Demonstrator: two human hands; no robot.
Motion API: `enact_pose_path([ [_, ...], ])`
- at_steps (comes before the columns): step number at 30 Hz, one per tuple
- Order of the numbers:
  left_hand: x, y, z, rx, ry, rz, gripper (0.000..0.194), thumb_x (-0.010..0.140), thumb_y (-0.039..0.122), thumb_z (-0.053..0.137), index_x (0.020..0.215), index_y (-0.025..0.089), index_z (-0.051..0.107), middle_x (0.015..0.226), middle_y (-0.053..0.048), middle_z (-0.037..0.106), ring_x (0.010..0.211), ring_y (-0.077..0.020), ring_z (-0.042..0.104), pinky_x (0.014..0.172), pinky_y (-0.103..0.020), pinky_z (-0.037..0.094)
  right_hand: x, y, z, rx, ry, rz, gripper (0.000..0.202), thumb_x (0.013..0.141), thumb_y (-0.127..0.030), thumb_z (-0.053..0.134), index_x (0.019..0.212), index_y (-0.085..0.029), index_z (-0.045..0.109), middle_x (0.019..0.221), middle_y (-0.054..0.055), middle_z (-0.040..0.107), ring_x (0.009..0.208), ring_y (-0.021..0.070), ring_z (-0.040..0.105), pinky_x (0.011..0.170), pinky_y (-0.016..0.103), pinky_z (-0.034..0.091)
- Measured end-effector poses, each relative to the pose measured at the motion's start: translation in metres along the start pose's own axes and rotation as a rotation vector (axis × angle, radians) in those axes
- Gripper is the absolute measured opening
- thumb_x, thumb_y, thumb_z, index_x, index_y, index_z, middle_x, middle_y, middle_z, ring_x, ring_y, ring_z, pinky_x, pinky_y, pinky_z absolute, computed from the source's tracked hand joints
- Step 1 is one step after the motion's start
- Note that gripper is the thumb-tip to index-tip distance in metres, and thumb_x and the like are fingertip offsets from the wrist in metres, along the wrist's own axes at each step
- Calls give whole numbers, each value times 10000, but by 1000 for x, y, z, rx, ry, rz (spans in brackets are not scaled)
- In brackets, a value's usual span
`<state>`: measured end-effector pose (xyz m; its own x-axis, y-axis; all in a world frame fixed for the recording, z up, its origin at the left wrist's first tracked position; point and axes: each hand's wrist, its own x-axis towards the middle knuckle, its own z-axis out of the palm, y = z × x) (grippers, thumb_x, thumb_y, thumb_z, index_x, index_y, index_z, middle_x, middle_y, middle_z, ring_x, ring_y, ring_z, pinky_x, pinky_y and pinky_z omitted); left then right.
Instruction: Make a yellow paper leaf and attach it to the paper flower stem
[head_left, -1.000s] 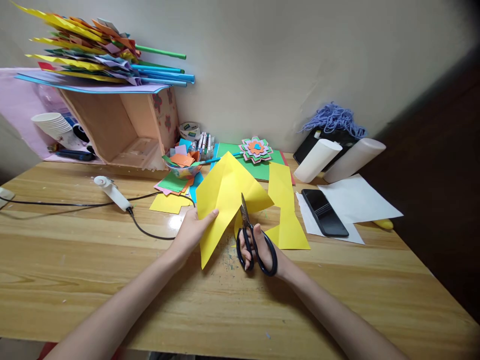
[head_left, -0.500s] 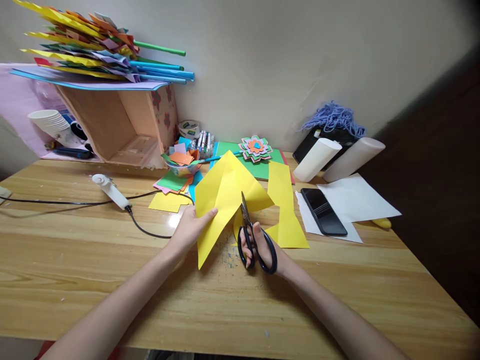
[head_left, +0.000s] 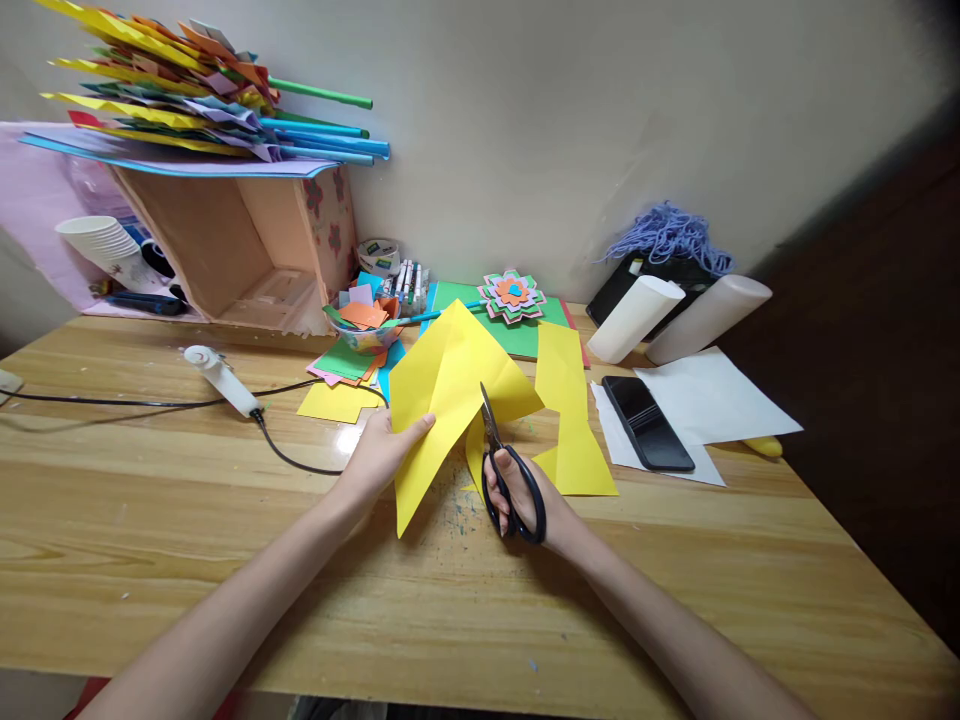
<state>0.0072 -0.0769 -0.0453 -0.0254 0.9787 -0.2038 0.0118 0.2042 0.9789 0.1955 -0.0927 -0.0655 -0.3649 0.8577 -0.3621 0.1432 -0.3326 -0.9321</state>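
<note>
A creased sheet of yellow paper (head_left: 442,385) is held up off the table by my left hand (head_left: 386,450), its thumb on the front face and its fingers behind. My right hand (head_left: 517,490) grips black-handled scissors (head_left: 534,510), thumb and fingers through the loops. The scissor blades point up and lie at the cut edge in the middle of the paper, their handles drawn close together. Below the cut, a narrow curved yellow strip hangs behind the scissors. More yellow paper pieces (head_left: 585,455) lie just right of my right hand.
A black phone (head_left: 649,425) rests on white paper (head_left: 720,400) at right. Behind are a layered paper flower (head_left: 511,297), a bowl of paper scraps (head_left: 364,335) and white rolls (head_left: 637,318). A white glue gun (head_left: 221,382) with a black cord lies left, before an open box (head_left: 326,250).
The scissor handles have come closer together as my right hand closed, and the blades have drawn in at the cut. My left hand and the paper have hardly moved.
</note>
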Motion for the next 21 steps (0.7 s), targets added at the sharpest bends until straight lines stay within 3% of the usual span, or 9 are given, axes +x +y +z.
enact_pose_path([
  [5, -2, 4, 2, -15, 13, -15, 477, 641, 470, 663, 979, 134, 642, 1043, -115, 666, 885, -257, 634, 690, -295, 495, -2, -2, -1, -26, 19, 17, 613, 615, -812, 361, 670, -202, 384, 387, -98, 353, 292, 62, 362, 312, 186, 352],
  [12, -4, 5, 2, -1, -22, -38, 455, 642, 460, 663, 959, 134, 650, 973, -112, 686, 815, -248, 646, 648, -298, 496, -4, -6, -5, -38, -62, -65, 674, 634, -833, 201, 704, -192, 397, 438, -75, 396, 351, 82, 448, 379, 202, 390],
  [21, -4, 5, 3, -26, -68, -40, 463, 654, 441, 662, 986, 120, 627, 1005, -128, 670, 825, -247, 641, 655, -303, 495, -2, -3, -5, 6, -22, -32, 656, 613, -836, 275, 681, -195, 395, 409, -82, 387, 316, 79, 415, 348, 202, 365],
])
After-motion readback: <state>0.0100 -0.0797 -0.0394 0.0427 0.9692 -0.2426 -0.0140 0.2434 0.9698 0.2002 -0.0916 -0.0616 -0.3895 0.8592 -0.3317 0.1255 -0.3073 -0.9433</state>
